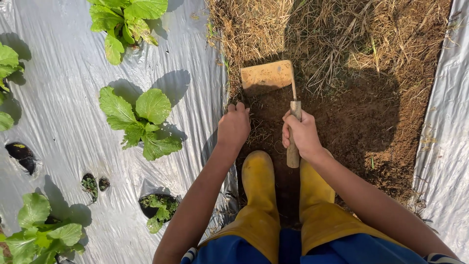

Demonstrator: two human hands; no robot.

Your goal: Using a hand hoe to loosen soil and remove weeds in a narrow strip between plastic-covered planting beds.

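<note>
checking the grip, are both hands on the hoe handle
No, only the right hand grips the hoe handle; the left hand is a fist down on the soil beside it.

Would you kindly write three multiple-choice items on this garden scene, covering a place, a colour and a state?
1. Where is the hoe blade?
A. on the plastic sheet
B. on the soil ahead of the boots
C. on a plant

2. What colour are the boots?
A. yellow
B. black
C. green

3. How is the right hand?
A. open flat
B. resting on a boot
C. closed round the hoe handle

Key: 1 B, the blade lies on the soil at the dry grass's edge; 2 A, both boots show yellow; 3 C, its fingers wrap the wooden handle, while the left hand touches soil.
</note>
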